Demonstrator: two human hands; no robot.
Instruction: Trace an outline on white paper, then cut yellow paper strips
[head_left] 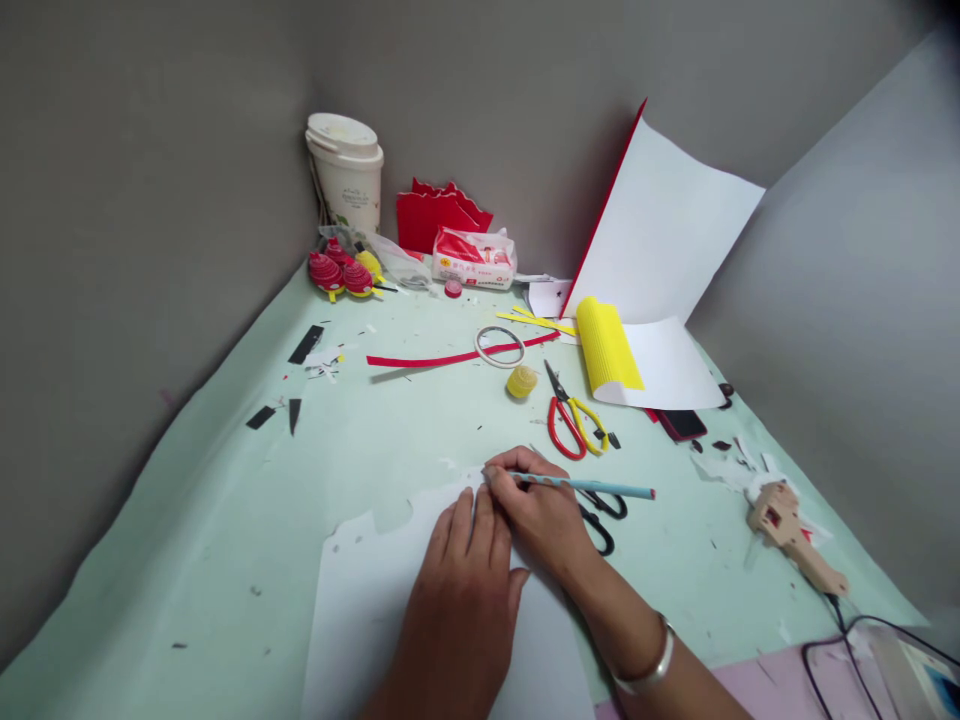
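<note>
A white sheet of paper (360, 620) with a cut, uneven top edge lies on the pale green table. My left hand (469, 570) rests flat on it, fingers stretched forward and the thumb out to the right. Close beside it, my right hand (544, 510) is closed round a light blue pencil (615, 488), whose tip meets the paper's top edge near my left fingertips. The pencil's other end points right. Black-handled scissors (604, 540) lie partly hidden behind my right hand.
Red and yellow scissors (568, 425), a yellow roll (522, 381), a tape ring (500, 346) and a red strip (427, 361) lie ahead. Yellow corrugated paper (609, 345) is at back right, a glue gun (795, 540) at right, a cup (346, 180) at back left.
</note>
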